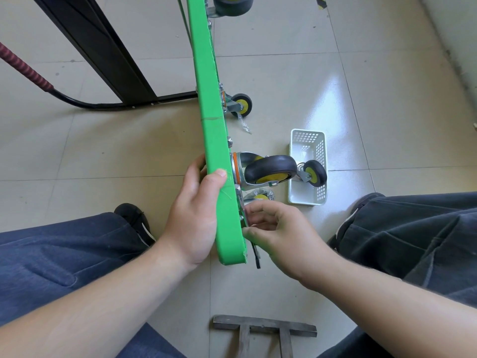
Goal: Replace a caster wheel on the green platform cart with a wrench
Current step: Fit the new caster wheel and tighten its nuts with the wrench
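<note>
Green cart (206, 81) stands on edge; black/yellow caster wheel (271, 169) sticks out sideways. Left hand (195, 210) grips its rim, right hand (281, 229) pinches the mounting plate (244, 210).

Nothing in your view can be read. There are no words, labels, brand names or numbers on the green platform cart (214, 140), on its black and yellow caster wheel (271, 170), or on the white basket (320, 156) standing on the floor. At the top edge you have a strip of black and yellow hazard striping (320, 1), which carries a pattern only and no lettering.
</note>
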